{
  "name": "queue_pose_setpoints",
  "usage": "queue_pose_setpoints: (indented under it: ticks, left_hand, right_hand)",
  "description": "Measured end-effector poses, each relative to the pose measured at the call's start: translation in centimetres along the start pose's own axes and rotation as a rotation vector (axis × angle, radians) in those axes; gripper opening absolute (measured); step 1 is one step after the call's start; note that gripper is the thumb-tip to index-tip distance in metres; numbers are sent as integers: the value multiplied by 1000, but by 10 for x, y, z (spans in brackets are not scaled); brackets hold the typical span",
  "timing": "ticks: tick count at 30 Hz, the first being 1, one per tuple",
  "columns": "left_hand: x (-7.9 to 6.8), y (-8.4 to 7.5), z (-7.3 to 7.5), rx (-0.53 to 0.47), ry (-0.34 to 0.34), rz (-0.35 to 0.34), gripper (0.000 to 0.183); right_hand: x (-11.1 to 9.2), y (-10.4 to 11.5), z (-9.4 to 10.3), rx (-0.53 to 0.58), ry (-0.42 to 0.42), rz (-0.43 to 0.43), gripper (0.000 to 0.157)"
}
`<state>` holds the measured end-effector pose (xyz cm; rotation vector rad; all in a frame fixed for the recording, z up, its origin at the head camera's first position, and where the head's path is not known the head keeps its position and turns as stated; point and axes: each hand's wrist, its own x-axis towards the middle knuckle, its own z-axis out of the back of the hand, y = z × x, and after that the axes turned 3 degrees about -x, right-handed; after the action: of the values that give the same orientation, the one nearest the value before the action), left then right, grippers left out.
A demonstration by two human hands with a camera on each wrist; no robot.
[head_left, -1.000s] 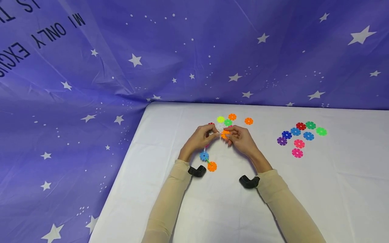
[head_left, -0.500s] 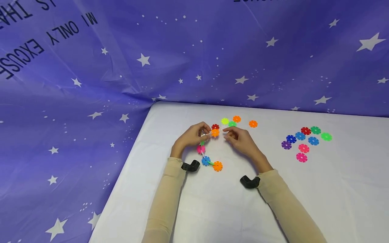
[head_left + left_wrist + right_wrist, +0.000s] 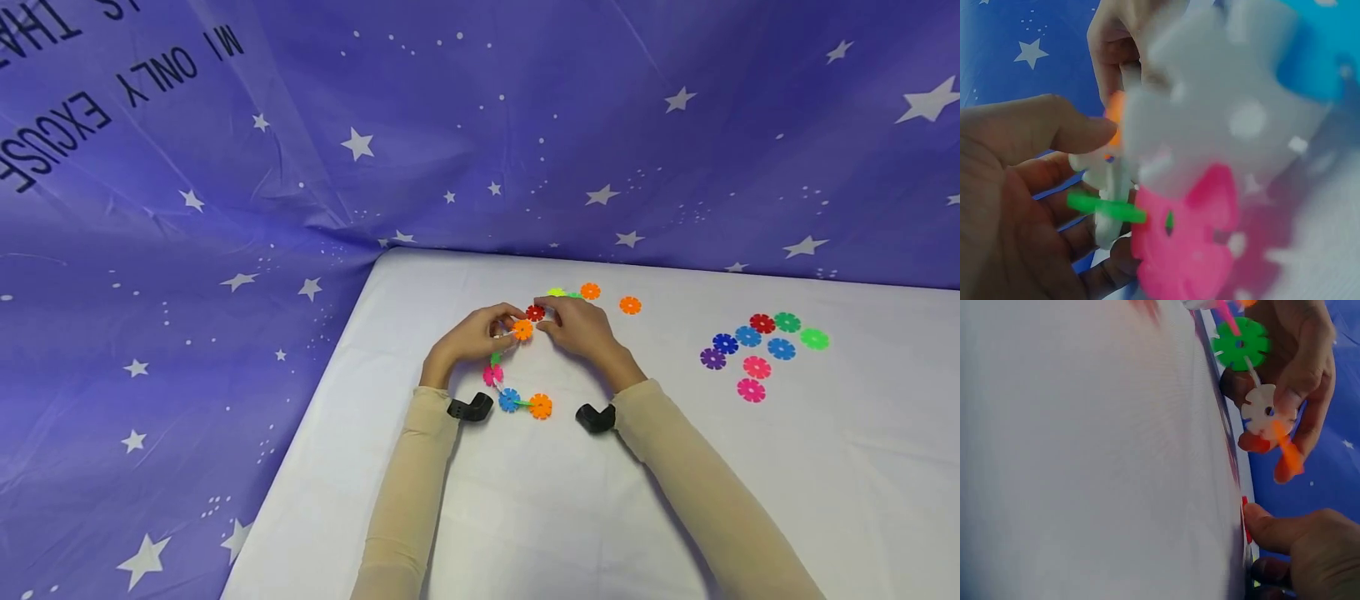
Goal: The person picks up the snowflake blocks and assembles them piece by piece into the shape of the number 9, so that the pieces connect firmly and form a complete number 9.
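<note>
My left hand point(image 3: 474, 333) pinches a white notched interlocking disc point(image 3: 1261, 403) between thumb and fingers. An orange disc point(image 3: 522, 330) is slotted onto that white one. From them a chain of joined discs hangs toward me: a green disc point(image 3: 1241, 345), a pink disc point(image 3: 492, 375), a blue disc point(image 3: 509, 400) and an end orange disc point(image 3: 541, 407), with white and green ones seen edge-on between. My right hand point(image 3: 581, 329) is at a red disc point(image 3: 535, 312), its thumb touching the edge and its fingers curled on the far side. The fingertips there are partly hidden.
Beyond the right hand lie a yellow disc point(image 3: 556, 292) and loose orange discs point(image 3: 630, 305), with a green one partly covered. A scattered group of several coloured discs, among them a purple disc point(image 3: 713, 358), lies on the white tablecloth point(image 3: 862, 467) at the right.
The orange disc moved left with my left hand and the chain came into fuller view. My right hand let go of the orange disc, drew back, then reached to the red disc.
</note>
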<state>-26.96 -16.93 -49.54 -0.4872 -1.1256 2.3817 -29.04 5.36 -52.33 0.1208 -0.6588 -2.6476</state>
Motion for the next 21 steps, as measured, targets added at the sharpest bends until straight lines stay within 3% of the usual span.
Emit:
queue_pose_setpoints:
  ticks: [9, 16, 21]
  left_hand:
    - [2, 4, -2, -18, -22, -24, 40]
    - [3, 5, -3, -10, -31, -24, 38]
    - [3, 4, -3, -4, -32, -12, 37]
  right_hand:
    - [-2, 1, -1, 1, -27, -41, 29]
    - [-4, 1, -2, -27, -21, 13, 38]
    - [-5, 1, -2, -30, -13, 14, 32]
